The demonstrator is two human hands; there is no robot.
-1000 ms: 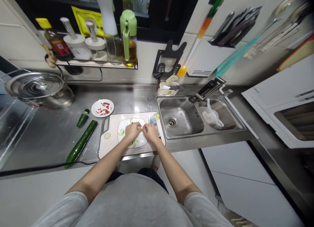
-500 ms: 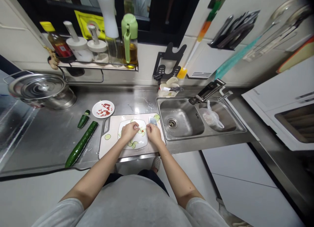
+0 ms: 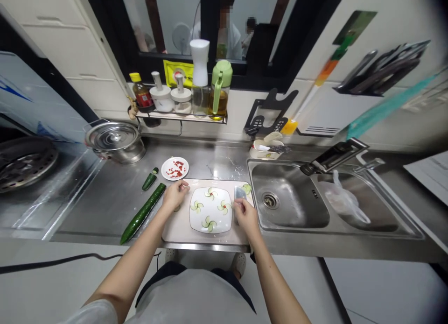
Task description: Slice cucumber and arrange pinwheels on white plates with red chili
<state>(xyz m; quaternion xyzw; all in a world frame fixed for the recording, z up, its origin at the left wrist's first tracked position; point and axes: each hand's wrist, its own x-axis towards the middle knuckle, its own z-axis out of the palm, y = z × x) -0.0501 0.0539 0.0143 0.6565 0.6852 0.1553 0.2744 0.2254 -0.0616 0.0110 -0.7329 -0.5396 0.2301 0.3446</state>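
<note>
A white squarish plate (image 3: 210,211) lies on the pale cutting board (image 3: 182,233), bearing several pinwheels of thin cucumber slices (image 3: 209,224); at least two have a red bit at the centre. My left hand (image 3: 174,196) hovers left of the plate, fingers slightly apart and holding nothing visible, and partly covers a loose cucumber slice. To the plate's right, my right hand (image 3: 247,216) has loosely bent fingers over the knife blade (image 3: 240,192); whether they touch it is unclear. Behind my left hand stands a small white plate (image 3: 166,173) of red bits.
A long cucumber (image 3: 143,214) and a cut cucumber piece (image 3: 150,181) lie left of the board. Further left stands a lidded steel pot (image 3: 128,151). The double sink (image 3: 290,198) is at right, with a plastic bag (image 3: 345,200) in it. Bottles line a wall rack (image 3: 196,118).
My hands have parted from over the white plate, left hand leftward and right hand to the right, uncovering the pinwheels. The view has swung left and shows more of the window.
</note>
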